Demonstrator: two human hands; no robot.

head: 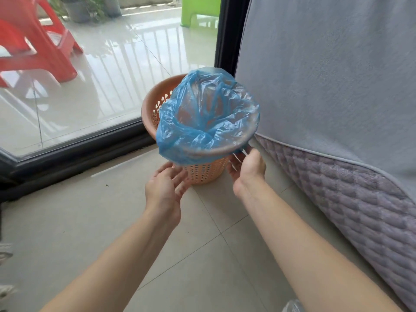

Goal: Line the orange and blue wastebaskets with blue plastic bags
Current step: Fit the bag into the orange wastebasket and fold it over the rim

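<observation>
So blue bag (207, 118) covers only the near/right rim of the orange wastebasket (150, 105) on the floor (101, 217), left hand (165, 188) loose & empty, right hand (246, 170) at the hem (grip too blurry tbh), next imo: stretch it over the bare far-left rim.

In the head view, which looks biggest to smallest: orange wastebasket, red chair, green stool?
1. orange wastebasket, nearest the camera
2. red chair, farther off and cut by the frame, so real size unsure
3. green stool, also cut off

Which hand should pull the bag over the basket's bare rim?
Probably the left hand: the bare rim is on its side; the right hand is by the covered edge.
</observation>
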